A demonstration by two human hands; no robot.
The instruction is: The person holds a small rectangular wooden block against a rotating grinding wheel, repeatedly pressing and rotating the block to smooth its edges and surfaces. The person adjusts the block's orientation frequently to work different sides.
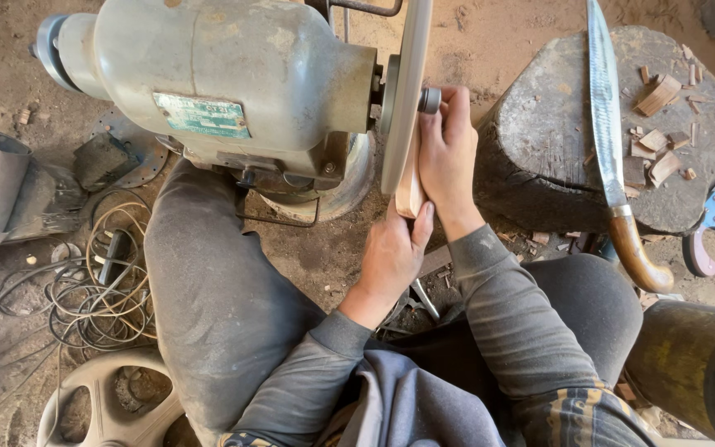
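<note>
Two hands press a pale wooden piece (410,184) against the grinder disc (405,91), centre frame.
Right hand (448,157) clamped high, left hand (392,257) closed below: keep pressure even, fingers clear of the disc.

Dusty dirt floor (308,248), scattered wood chips (659,95), daylight.

Soft, even daylight, sharp through the middle

Mild shadows gather under the grinder motor (225,83) and between the knees; the long blade (606,108) shows a pale sheen; straight lines bow slightly toward the edges
</note>
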